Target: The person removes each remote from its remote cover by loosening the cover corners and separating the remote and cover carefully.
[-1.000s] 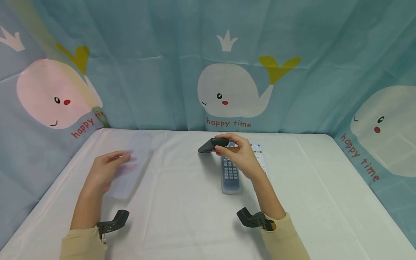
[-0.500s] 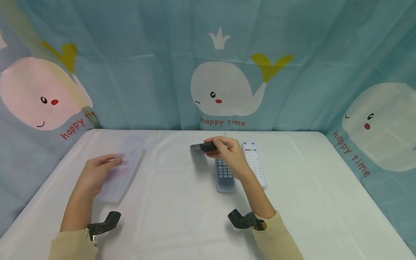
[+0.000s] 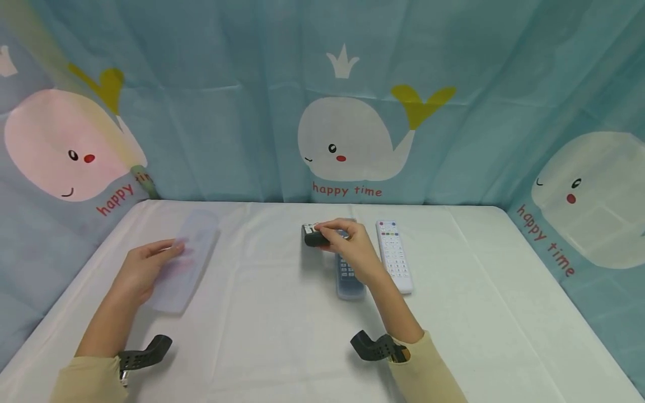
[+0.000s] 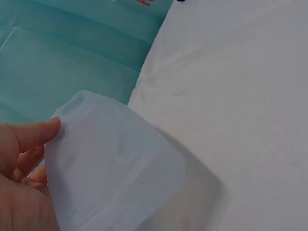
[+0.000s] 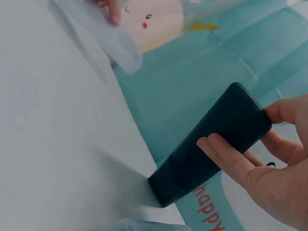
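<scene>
My left hand pinches a thin, translucent whitish remote-control cover at the table's left side. In the left wrist view, the thumb lies along the edge of the cover, which casts a shadow on the cloth. My right hand grips a black remote control above the table; a few pale buttons show on its upper face. The right wrist view has the smooth dark back of this remote, tilted, with fingers across it. Partly behind the right hand lies a grey remote in a translucent cover.
A white remote lies to the right of the covered one, coloured buttons at its far end. White cloth spreads over the table. A blue whale-print curtain rises along the back and both sides. Each wrist wears a black camera mount.
My right hand has turned the black remote, so its button face now shows, and brought it slightly nearer. My left hand keeps the cover with little movement. The head view has shifted slightly.
</scene>
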`<state>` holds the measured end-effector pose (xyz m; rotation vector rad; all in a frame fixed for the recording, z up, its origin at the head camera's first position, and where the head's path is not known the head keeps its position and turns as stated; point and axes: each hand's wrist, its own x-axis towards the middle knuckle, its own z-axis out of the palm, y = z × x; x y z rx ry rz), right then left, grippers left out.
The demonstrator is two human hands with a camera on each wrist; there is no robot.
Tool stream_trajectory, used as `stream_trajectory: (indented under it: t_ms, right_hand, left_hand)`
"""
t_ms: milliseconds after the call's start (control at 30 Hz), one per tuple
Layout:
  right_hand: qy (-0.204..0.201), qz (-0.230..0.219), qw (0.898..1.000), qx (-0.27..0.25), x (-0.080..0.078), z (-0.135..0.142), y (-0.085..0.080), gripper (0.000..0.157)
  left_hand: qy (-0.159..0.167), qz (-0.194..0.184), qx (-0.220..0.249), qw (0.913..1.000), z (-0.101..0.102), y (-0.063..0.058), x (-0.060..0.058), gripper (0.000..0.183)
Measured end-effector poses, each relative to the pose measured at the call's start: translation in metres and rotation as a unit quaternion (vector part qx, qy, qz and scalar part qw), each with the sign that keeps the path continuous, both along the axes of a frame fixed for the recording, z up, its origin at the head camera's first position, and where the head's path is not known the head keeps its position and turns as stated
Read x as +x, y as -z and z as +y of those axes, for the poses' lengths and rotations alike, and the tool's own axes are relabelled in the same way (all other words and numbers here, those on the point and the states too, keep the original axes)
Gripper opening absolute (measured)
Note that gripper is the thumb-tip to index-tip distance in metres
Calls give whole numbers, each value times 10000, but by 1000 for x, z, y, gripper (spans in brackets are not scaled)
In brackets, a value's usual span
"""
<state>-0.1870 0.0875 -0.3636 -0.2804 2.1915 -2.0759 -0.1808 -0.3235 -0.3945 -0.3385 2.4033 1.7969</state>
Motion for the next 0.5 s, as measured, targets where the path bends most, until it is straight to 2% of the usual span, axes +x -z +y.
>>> stream_trajectory:
  t_ms: [267, 333, 500]
  right_hand:
    - [2, -316, 9994, 110, 4, -4, 7, 32]
    - [71, -402, 9988, 278, 6, -5, 9, 35]
    - [135, -547, 9965, 618, 9, -7, 15, 45]
  left_hand:
    - [16, 7, 703, 9975, -11, 5, 4, 33]
    - [19, -39, 694, 9976, -14, 6, 5, 32]
    - [1, -96, 331, 9994, -21, 7, 8, 34]
